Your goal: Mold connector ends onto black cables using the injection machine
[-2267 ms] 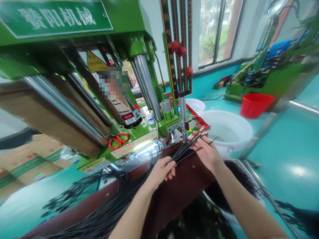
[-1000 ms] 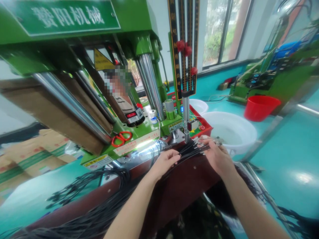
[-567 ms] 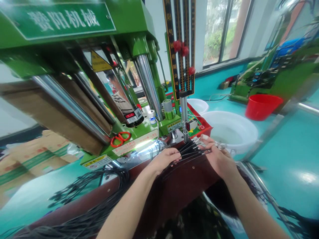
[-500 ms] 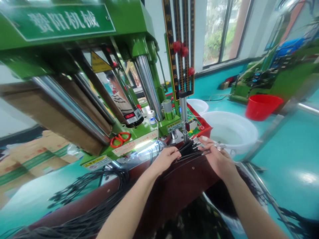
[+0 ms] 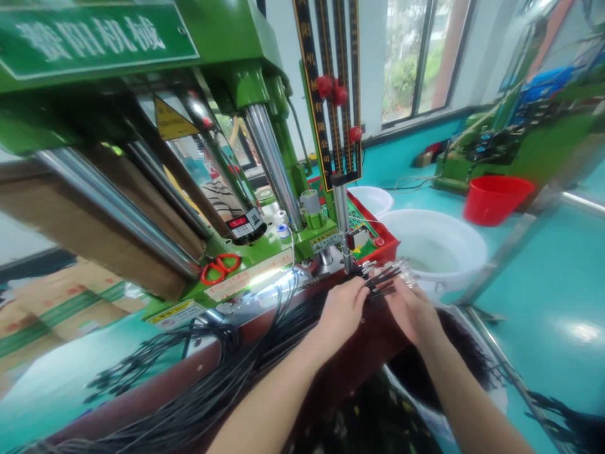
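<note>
My left hand (image 5: 344,308) is closed around a bundle of thin black cables (image 5: 305,315) over the dark red table edge. Close beside it, my right hand (image 5: 412,309) has its fingers closed at the bundle's end, where bright metallic tips (image 5: 405,271) fan out. The fingertips of both hands nearly meet. More black cables (image 5: 189,403) run loosely along the table (image 5: 201,366) to the lower left. A green press machine (image 5: 265,31) rises directly behind the hands, its scissors with orange handles (image 5: 221,268) lying on the bed.
White tubs (image 5: 437,233) and a red bucket (image 5: 496,200) stand on the teal floor at right. A red-framed control panel (image 5: 373,230) sits just beyond my hands. Cardboard boxes (image 5: 66,315) are at left. A person in a striped top (image 5: 222,195) shows behind the press.
My left hand has moved right along the cables, closer to my right hand. The right fingers have shifted their hold on the cable ends, and the view has turned slightly right.
</note>
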`<action>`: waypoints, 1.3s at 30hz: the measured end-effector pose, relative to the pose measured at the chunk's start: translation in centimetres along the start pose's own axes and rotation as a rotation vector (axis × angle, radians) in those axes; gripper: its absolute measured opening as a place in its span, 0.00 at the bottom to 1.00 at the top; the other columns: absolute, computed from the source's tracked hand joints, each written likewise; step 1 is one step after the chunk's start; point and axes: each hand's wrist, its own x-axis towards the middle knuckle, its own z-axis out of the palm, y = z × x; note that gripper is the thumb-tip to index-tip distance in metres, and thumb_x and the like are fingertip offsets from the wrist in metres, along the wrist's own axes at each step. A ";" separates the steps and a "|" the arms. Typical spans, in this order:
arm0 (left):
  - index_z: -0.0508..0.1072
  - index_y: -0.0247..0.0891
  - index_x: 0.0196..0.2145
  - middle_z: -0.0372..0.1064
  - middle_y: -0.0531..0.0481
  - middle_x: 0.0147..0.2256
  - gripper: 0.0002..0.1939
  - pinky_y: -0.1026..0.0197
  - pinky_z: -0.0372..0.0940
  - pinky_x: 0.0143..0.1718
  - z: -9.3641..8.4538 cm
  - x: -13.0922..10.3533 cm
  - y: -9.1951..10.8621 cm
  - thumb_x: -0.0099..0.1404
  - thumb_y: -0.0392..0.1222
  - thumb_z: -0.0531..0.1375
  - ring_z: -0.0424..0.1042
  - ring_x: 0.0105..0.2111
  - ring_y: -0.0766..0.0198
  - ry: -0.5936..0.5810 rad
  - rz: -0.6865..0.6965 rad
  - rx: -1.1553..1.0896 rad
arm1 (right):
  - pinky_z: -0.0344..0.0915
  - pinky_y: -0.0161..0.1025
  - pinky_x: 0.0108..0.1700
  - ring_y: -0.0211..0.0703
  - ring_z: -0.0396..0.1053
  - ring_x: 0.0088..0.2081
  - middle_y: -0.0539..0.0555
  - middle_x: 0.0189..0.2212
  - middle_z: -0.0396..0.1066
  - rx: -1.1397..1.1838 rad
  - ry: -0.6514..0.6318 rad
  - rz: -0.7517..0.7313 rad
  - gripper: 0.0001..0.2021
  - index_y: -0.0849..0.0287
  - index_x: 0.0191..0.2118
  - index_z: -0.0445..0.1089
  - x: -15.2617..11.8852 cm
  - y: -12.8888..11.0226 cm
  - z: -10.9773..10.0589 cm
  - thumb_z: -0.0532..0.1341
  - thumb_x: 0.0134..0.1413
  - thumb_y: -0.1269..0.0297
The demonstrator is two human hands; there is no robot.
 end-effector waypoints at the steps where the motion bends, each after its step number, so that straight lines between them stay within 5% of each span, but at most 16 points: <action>1: 0.64 0.39 0.27 0.65 0.51 0.25 0.11 0.63 0.58 0.32 0.4 0.1 -0.2 0.63 0.42 0.47 0.66 0.27 0.64 -0.029 -0.024 -0.055 | 0.60 0.52 0.51 0.48 0.66 0.46 0.52 0.38 0.73 -0.001 -0.002 0.005 0.06 0.52 0.35 0.72 0.0 0.0 0.0 0.61 0.50 0.62; 9: 0.57 0.38 0.35 0.67 0.52 0.20 0.14 0.66 0.61 0.15 1.2 -1.4 -1.9 0.62 0.52 0.49 0.66 0.14 0.67 -0.529 -0.367 -0.718 | 0.63 0.52 0.47 0.50 0.69 0.43 0.54 0.34 0.74 -0.053 -0.059 0.146 0.09 0.54 0.36 0.72 -0.5 -0.7 -0.6 0.61 0.48 0.59; 12: 0.57 0.37 0.35 0.67 0.51 0.17 0.17 0.68 0.59 0.12 1.9 -3.7 -1.7 0.59 0.55 0.53 0.65 0.12 0.66 -0.603 -0.452 -0.970 | 0.67 0.47 0.41 0.49 0.71 0.38 0.55 0.30 0.74 -0.115 -0.126 0.287 0.09 0.57 0.33 0.73 -1.2 -1.0 -0.9 0.62 0.47 0.59; 15: 0.59 0.35 0.35 0.68 0.47 0.18 0.21 0.65 0.61 0.13 3.2 -6.2 -1.1 0.55 0.55 0.56 0.66 0.14 0.64 -0.616 -0.549 -1.210 | 0.66 0.36 0.24 0.42 0.70 0.27 0.56 0.33 0.74 -0.205 -0.237 0.450 0.10 0.59 0.30 0.72 -2.3 -0.4 -0.9 0.60 0.49 0.57; 17: 0.61 0.33 0.36 0.69 0.45 0.22 0.23 0.63 0.64 0.18 4.2 -7.4 -0.7 0.52 0.55 0.60 0.69 0.18 0.63 -0.518 -0.580 -1.348 | 0.56 0.30 0.13 0.34 0.64 0.17 0.57 0.33 0.74 -0.311 -0.300 0.572 0.12 0.61 0.32 0.73 -3.2 0.4 -0.7 0.60 0.49 0.57; 19: 0.62 0.33 0.35 0.68 0.48 0.24 0.25 0.64 0.64 0.20 5.2 -8.0 -0.4 0.48 0.55 0.63 0.69 0.19 0.66 -0.290 -0.589 -1.437 | 0.51 0.27 0.10 0.30 0.60 0.13 0.57 0.31 0.74 -0.429 -0.350 0.664 0.14 0.62 0.36 0.74 -3.9 1.3 -0.4 0.60 0.49 0.57; 22: 0.61 0.35 0.30 0.60 0.57 0.18 0.25 0.69 0.55 0.14 6.3 -8.5 -0.4 0.45 0.57 0.65 0.58 0.13 0.74 -0.033 -0.622 -1.472 | 0.64 0.31 0.19 0.40 0.71 0.25 0.59 0.37 0.74 -0.465 -0.453 0.701 0.16 0.60 0.42 0.73 -3.7 2.2 -0.1 0.60 0.50 0.56; 24: 0.61 0.35 0.29 0.55 0.60 0.15 0.24 0.70 0.48 0.12 6.8 -8.7 -0.6 0.46 0.57 0.64 0.52 0.11 0.76 -0.054 -0.646 -1.494 | 0.69 0.39 0.35 0.46 0.71 0.40 0.59 0.45 0.71 -0.397 -0.505 0.651 0.18 0.57 0.46 0.70 -2.5 2.3 0.2 0.59 0.51 0.55; 28: 0.63 0.34 0.28 0.54 0.59 0.14 0.23 0.69 0.47 0.12 7.1 -8.9 -1.3 0.48 0.57 0.63 0.51 0.10 0.76 -0.129 -0.648 -1.468 | 0.53 0.47 0.57 0.45 0.59 0.55 0.51 0.54 0.62 -0.490 -0.671 0.466 0.20 0.48 0.52 0.65 0.8 1.3 2.1 0.55 0.54 0.52; 33: 0.66 0.31 0.27 0.60 0.54 0.15 0.24 0.65 0.55 0.14 6.5 -8.3 -1.6 0.49 0.59 0.60 0.60 0.12 0.69 -0.044 -0.676 -1.379 | 0.54 0.47 0.56 0.47 0.60 0.54 0.54 0.53 0.63 -1.023 -1.213 0.509 0.23 0.53 0.55 0.61 2.5 0.6 5.6 0.57 0.52 0.57; 39: 0.68 0.29 0.28 0.62 0.52 0.18 0.19 0.64 0.58 0.18 6.3 -7.8 -1.4 0.50 0.52 0.58 0.62 0.15 0.70 0.182 -0.729 -1.468 | 0.65 0.40 0.45 0.50 0.60 0.54 0.59 0.58 0.55 -1.147 -1.427 0.577 0.37 0.60 0.62 0.47 2.7 1.9 7.5 0.60 0.49 0.55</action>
